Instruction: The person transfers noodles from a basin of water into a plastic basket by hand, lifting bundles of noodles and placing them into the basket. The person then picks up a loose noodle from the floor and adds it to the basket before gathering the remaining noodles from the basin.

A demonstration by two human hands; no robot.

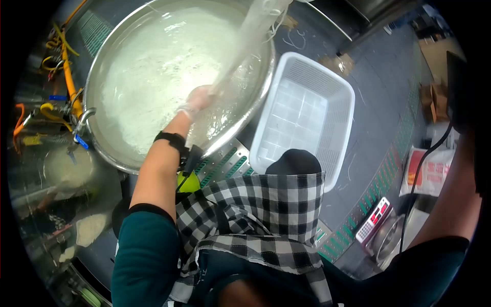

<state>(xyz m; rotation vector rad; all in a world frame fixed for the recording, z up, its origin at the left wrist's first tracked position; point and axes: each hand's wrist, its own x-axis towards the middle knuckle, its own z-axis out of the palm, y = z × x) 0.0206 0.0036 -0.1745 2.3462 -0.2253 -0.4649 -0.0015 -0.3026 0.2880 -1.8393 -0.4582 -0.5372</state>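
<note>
My left hand [197, 100], in a thin clear glove, is closed around a long bundle of pale wet noodles [253, 36] that stretches up and out of the top of the view. It holds the bundle over a large steel basin [267, 77] full of cloudy water and loose white strands. A black band sits on that wrist. My right forearm [452, 194] rises along the right edge; the hand itself is out of view.
A white plastic basket [345, 110] stands on the floor right of the basin, with nothing in it. Yellow hoses [66, 71] and a tap [82, 125] sit at the basin's left. A small scale [373, 220] and a printed bag [432, 171] lie at the right.
</note>
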